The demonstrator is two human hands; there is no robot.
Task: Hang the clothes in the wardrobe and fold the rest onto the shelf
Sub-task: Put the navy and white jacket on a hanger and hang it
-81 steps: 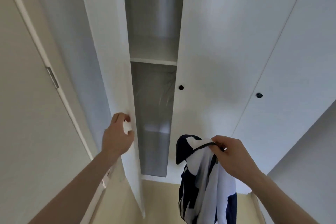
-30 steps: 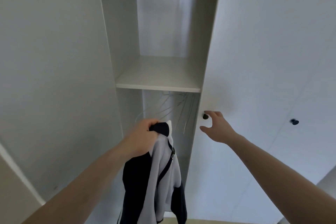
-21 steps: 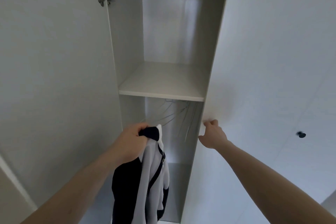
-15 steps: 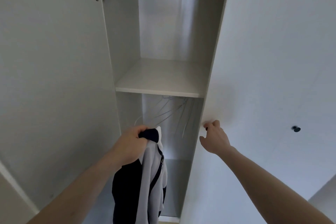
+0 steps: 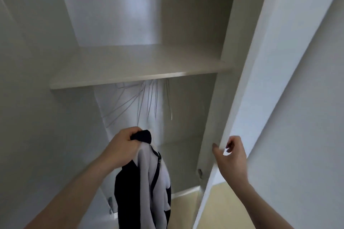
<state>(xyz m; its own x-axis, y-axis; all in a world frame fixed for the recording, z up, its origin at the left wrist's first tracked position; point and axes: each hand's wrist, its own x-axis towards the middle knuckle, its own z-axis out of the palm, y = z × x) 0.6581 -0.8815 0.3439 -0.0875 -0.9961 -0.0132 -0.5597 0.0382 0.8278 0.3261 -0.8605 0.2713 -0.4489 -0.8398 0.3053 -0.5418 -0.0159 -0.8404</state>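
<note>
So far the navy-and-white zip jacket (image 5: pixel 149 178) is not on a hanger: it dangles in front of the open wardrobe, bunched at the collar in the left hand (image 5: pixel 122 149), whose fingers are curled tightly round the dark collar fabric. Its body hangs straight down below the fist, level with the lower compartment. Just behind and above it, a cluster of thin wire hangers (image 5: pixel 147 100) hangs under the shelf (image 5: pixel 130 69), all of them bare as far as can be seen. The shelf's front edge runs across the middle of the view and its top shows no folded clothes. To the right, the right hand (image 5: pixel 230 156) has its fingers hooked round the edge of the right wardrobe door (image 5: pixel 260 80), which stands swung open; the left door panel (image 5: pixel 33 98) is open too. By this look, the wardrobe is opened and the hanging itself has yet to begin: a hanger must be taken, the jacket threaded on, and anything for folding is out of sight.
</note>
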